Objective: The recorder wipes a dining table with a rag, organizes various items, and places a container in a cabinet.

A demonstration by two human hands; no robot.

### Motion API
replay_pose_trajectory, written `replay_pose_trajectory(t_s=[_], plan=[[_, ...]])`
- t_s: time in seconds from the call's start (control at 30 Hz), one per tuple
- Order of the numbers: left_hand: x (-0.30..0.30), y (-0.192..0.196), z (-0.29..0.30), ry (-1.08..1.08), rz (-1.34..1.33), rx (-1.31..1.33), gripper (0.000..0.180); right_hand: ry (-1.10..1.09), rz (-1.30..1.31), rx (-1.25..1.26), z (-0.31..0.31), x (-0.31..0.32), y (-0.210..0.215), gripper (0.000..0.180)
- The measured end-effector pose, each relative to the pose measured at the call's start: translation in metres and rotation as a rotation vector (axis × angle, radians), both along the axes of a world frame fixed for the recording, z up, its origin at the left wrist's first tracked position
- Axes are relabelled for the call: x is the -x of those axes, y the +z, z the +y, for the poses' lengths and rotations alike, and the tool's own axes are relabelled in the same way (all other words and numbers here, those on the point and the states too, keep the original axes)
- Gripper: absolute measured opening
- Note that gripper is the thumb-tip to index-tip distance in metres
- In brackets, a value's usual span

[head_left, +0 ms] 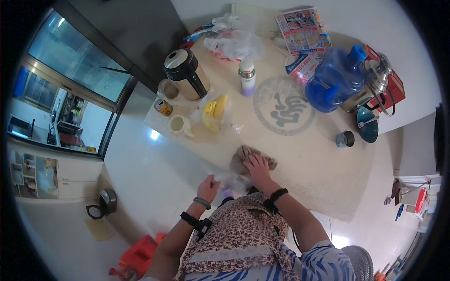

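My right hand (258, 172) presses down on a crumpled brown cloth (241, 159) near the table's front edge, its fingers curved over the fabric. Just off that edge, my left hand (207, 188) is closed on a clear plastic bag (228, 179), which stretches toward the right wrist. Part of the bag is hidden behind my right hand. Beyond the hands, yellow bananas (215, 111) lie in another clear bag. A cream mug (180, 126) stands to their left, close to the edge.
The table (323, 182) also bears a drink can (163, 107), glass mug (168, 89), thermal jug (185, 75), white-purple flask (247, 78), plastic bags (234, 42), and newspaper (303, 30). At right are a blue water bottle (335, 77), metal kettle (382, 84), metal cup (345, 139) and teal bowl (368, 125).
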State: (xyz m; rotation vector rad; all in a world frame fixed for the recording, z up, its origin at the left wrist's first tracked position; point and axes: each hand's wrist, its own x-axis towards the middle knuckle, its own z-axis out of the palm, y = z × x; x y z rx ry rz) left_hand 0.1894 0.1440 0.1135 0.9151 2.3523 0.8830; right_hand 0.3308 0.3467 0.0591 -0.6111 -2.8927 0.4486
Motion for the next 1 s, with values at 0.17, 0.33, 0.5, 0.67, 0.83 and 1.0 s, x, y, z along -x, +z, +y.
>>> replay_pose_trajectory(t_s=[0.17, 0.33, 0.5, 0.67, 0.83, 1.0], plan=[[0.003, -0.002, -0.005, 0.053, -0.006, 0.016, 0.03, 0.008, -0.238, 0.115, 0.037, -0.019, 0.019, 0.044], [0.0, 0.003, -0.008, 0.118, -0.076, 0.087, 0.029, -0.369, -0.02, 0.036, 0.142, 0.018, 0.002, 0.047], [-0.005, -0.008, -0.02, 0.143, -0.071, 0.086, 0.034, -0.545, -0.127, 0.033, 0.158, 0.071, 0.016, 0.049], [-0.003, -0.003, -0.017, 0.197, -0.091, 0.063, 0.03, -0.212, -0.115, 0.037, 0.064, 0.039, 0.009, 0.053], [0.003, 0.005, -0.009, 0.254, -0.098, -0.019, 0.029, 0.045, -0.198, 0.121, 0.011, 0.007, 0.043, 0.057], [0.004, 0.008, -0.006, 0.223, -0.143, -0.02, 0.034, -0.049, 0.024, 0.292, 0.038, 0.052, 0.074, 0.062]])
